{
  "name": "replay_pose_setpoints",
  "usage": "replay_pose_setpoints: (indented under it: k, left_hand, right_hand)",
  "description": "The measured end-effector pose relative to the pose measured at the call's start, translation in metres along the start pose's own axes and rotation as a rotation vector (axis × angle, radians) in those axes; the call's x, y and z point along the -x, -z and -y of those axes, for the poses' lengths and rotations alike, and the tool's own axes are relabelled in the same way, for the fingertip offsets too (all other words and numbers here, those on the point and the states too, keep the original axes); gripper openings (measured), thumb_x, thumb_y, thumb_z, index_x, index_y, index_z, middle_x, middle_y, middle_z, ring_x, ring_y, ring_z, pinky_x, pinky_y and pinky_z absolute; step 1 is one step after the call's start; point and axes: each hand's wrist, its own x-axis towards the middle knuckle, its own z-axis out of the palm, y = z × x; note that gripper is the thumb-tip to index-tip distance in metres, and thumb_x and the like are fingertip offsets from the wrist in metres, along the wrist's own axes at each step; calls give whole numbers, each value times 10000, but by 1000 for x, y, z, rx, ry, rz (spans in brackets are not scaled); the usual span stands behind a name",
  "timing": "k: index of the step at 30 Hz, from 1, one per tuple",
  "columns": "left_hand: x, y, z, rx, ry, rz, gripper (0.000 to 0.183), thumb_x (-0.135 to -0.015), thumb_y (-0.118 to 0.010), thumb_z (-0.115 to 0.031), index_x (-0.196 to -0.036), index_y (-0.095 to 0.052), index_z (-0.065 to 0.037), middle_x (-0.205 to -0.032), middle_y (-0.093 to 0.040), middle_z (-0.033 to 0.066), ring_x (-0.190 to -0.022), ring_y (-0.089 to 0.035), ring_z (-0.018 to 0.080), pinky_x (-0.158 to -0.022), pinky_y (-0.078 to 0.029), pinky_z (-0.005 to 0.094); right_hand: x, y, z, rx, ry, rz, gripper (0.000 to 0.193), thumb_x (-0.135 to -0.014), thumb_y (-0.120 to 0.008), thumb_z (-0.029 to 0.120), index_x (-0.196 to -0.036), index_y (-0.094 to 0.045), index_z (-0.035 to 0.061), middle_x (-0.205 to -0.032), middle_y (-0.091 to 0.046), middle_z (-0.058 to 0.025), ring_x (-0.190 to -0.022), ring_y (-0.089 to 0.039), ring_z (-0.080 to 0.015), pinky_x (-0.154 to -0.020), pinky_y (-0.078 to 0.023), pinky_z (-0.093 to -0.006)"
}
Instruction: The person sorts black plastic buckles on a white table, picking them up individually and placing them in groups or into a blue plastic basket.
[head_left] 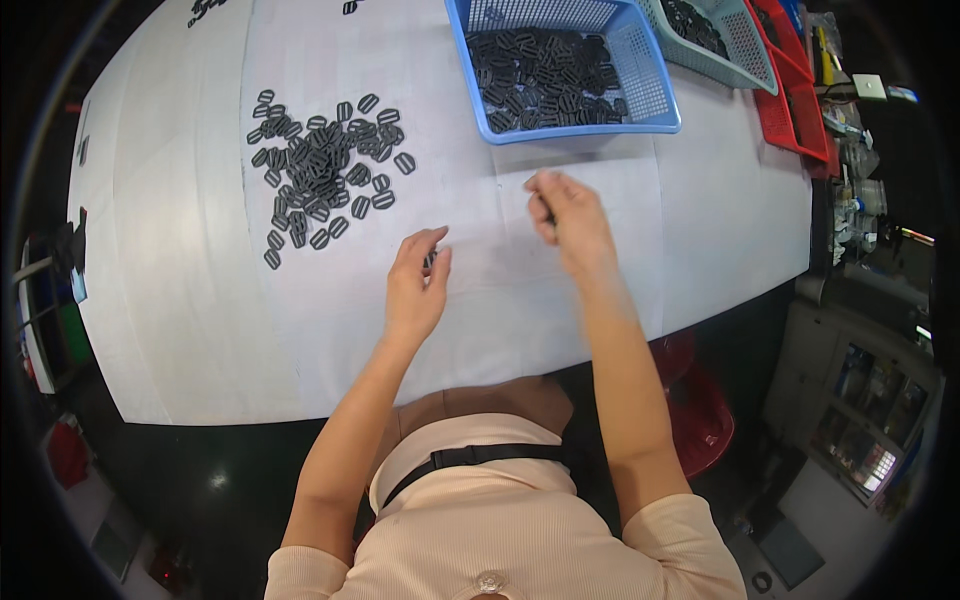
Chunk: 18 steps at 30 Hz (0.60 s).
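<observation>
Fingers of the left hand (410, 284) are bent around a small, flat, black plastic buckle (430, 260) toward the front edge of the white table (510, 330); what is held in the blurred, curled right hand (574, 216) cannot be told. Buckles should be pinched gently.

Buckle pile (318, 170) sits on the table (500, 320), left of and beyond left hand (416, 280); basket (590, 130) just past right hand (572, 218).

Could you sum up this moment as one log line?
left hand: at black buckle, grip unclear | right hand: blurred, near blue basket | buckle pile: on white table, left side
</observation>
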Motion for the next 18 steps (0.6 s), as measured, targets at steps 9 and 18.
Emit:
replay_pose_setpoints:
  k: [9, 18]
  left_hand:
    - [-5, 0, 42, -614, -214, -96, 365, -645, -686, -122, -975, -548, -46, -954, -504, 90, -858, -474, 260, -710, -399, 347]
    - [-17, -5, 52, -610, -176, 11, 299, -620, -699, -88, -861, -523, -73, -846, -515, 63, -770, -502, 238, -636, -394, 340]
  right_hand:
    - [-131, 75, 85, 636, 491, -431, 454, -825, -470, 455, -794, -594, 20, -801, -595, -134, -786, -561, -223, -694, -417, -303]
    - [-38, 43, 37, 705, 870, -423, 209, -755, -569, 84, -955, -533, 31, -958, -529, -127, -922, -502, -287, -817, -392, -354]
